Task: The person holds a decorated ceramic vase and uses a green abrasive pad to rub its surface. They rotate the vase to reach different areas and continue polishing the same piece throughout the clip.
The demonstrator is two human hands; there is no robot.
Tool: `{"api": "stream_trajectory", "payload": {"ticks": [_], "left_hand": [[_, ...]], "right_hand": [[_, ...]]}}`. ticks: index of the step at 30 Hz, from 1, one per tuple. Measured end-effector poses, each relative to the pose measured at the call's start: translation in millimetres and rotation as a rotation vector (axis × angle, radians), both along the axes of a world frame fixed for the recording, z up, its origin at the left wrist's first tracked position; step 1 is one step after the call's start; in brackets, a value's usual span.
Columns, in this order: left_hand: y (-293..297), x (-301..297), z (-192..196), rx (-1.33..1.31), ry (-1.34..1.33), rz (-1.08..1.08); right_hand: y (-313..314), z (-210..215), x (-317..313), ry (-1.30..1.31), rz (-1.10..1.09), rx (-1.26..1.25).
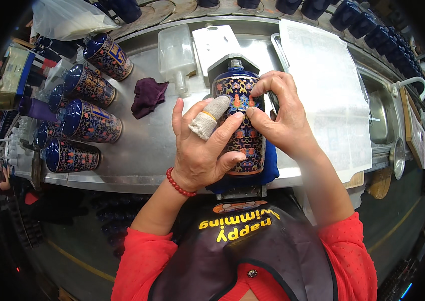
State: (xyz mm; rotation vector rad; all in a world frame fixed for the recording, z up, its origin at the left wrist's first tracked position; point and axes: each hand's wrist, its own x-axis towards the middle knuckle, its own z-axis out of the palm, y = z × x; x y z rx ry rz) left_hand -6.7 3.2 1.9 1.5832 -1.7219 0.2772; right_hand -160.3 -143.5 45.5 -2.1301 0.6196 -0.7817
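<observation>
A dark blue bottle [247,129] with an orange, gold and light blue floral pattern lies in front of me, its neck pointing away, in a holder lined with blue cloth [271,165]. My left hand [202,145] rests on its left side, fingers spread; a knitted cloth cover [211,118] sits on one finger, and a fingertip presses near the middle of the pattern. From the right, my right hand [282,113] touches the same area with the tips of thumb and index finger, which stand apart. Its other fingers are curled and partly hidden.
Several patterned blue bottles [92,121] lie at the left of the metal bench. A purple cloth [149,97] and a clear plastic container [176,50] are beyond my left hand. White sheets [330,100] cover the right side, beside a sink [380,108]. More blue bottles [345,15] line the back.
</observation>
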Motion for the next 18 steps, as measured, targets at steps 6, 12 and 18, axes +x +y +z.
{"api": "stream_trajectory", "payload": {"ticks": [6, 12, 18], "left_hand": [[0.4, 0.3, -0.5, 0.003, 0.001, -0.001], [0.2, 0.1, -1.5, 0.007, 0.000, -0.002], [-0.2, -0.3, -1.5, 0.001, -0.006, -0.001]], "right_hand": [[-0.9, -0.2, -1.4, -0.015, 0.014, -0.007], [1.1, -2.0, -0.8, -0.012, 0.003, -0.047], [1.2, -1.2, -2.7, -0.011, 0.013, -0.059]]}}
